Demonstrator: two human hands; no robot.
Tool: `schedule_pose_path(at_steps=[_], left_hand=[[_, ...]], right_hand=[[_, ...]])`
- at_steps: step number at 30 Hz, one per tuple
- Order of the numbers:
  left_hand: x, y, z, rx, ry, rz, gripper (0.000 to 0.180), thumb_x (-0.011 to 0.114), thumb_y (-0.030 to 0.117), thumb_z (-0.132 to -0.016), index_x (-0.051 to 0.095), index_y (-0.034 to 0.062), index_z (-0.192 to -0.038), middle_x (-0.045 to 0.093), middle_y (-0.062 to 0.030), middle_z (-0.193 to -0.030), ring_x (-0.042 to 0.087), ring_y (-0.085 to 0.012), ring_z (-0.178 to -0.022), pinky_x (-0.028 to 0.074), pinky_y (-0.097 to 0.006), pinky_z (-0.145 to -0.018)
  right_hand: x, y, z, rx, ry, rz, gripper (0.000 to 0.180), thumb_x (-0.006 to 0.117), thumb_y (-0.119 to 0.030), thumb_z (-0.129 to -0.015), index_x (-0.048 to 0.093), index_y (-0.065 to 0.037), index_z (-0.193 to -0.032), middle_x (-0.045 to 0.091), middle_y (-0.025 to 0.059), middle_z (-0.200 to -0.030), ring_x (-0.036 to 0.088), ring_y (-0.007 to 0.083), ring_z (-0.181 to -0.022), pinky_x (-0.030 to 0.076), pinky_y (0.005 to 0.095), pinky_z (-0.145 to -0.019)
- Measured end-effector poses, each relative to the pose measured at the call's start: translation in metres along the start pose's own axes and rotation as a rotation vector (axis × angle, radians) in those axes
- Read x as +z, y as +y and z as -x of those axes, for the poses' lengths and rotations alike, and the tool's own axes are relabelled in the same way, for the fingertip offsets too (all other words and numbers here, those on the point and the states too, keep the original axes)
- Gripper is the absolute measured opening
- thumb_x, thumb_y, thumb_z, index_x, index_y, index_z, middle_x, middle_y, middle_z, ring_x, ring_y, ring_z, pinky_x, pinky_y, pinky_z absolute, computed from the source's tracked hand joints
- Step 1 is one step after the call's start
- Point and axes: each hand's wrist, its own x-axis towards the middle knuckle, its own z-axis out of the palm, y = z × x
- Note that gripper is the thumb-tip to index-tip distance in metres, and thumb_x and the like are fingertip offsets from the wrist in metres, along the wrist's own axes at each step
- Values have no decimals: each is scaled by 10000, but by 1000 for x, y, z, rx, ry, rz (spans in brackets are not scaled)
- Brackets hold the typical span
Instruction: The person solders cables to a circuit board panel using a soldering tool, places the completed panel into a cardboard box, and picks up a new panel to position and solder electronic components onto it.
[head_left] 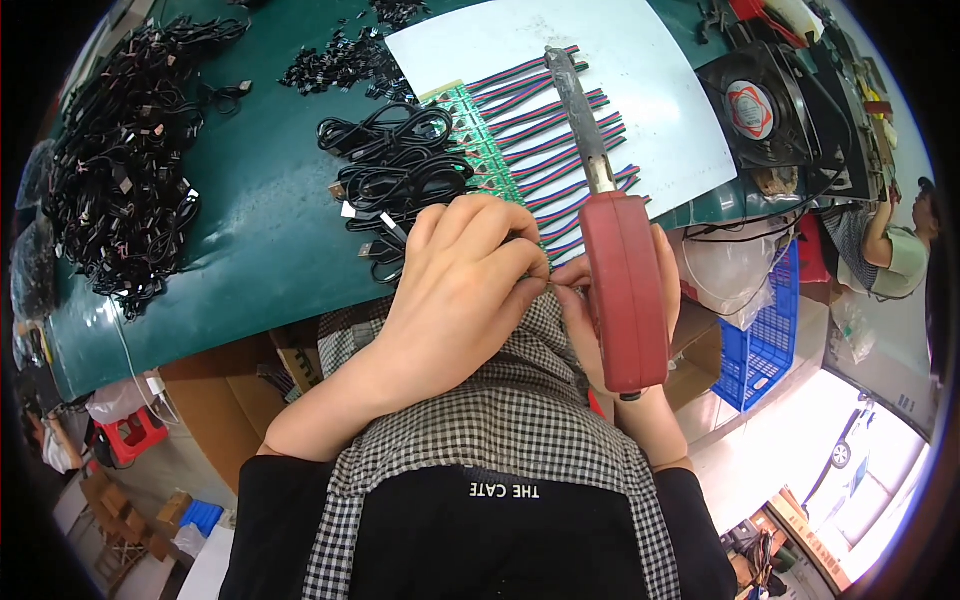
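Note:
At the table's near edge, my left hand (462,275) has its fingertips pinched together at the near end of a green circuit board strip (485,145). What they pinch is too small or hidden to name. My right hand (583,325) is closed beneath and around a soldering gun (622,290) with a red body, its dark barrel pointing away over the board. The right thumb and a fingertip meet close to the left fingertips. Striped ribbon wires (535,113) run from the board's right side, and coiled black cables (395,165) lie along its left.
A white sheet (660,95) lies under the wires on the green table (250,230). A large pile of black USB cables (120,170) is at left, small black parts (345,62) at the back. A black fan (765,105) stands right; a blue crate (760,330) sits below.

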Motion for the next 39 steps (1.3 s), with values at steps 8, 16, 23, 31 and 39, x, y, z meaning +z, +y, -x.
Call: schedule_pose_path(at_steps=[8, 16, 23, 31, 39], left_hand=[[-1, 2, -1, 10, -15, -3, 158, 649, 42, -664, 546, 67, -781, 509, -41, -937, 471, -224, -958, 314, -367, -810], [-7, -2, 2, -9, -169, 28, 179, 643, 45, -680, 567, 68, -840, 484, -69, -960, 453, -256, -985, 302, -369, -873], [-4, 3, 2, -37, -121, 11, 142, 649, 29, -686, 554, 82, -776, 484, -52, -950, 460, -240, -967, 306, -356, -866], [-6, 3, 2, -23, -97, -39, 154, 684, 33, -619, 568, 78, -709, 504, -46, -945, 475, -241, -969, 340, -368, -842], [-10, 15, -3, -31, -126, -218, 154, 698, 54, -618, 580, 69, -717, 505, -38, -882, 480, -233, -916, 358, -367, -790]], right_hand=[[-2, -13, -9, -105, -102, 60, 317, 322, -164, -951, 484, 67, -1096, 595, 149, -897, 550, 175, -743, 456, 289, -671], [-12, -3, -7, 157, 417, 273, 561, 579, -12, -789, 334, -1, -1294, 561, 116, -950, 589, 198, -848, 494, 322, -746], [-25, -40, 1, 235, 354, -99, 298, 565, 84, -769, 423, -1, -1017, 492, 82, -857, 528, 142, -718, 461, 281, -626], [-49, -49, 46, 495, 172, -334, 309, 502, 51, -713, 450, 30, -1016, 489, 99, -860, 536, 152, -638, 454, 273, -617], [-68, -55, 92, 584, 219, -665, 527, 717, -283, -737, 497, 14, -1113, 548, 60, -815, 516, 129, -649, 454, 305, -634]])
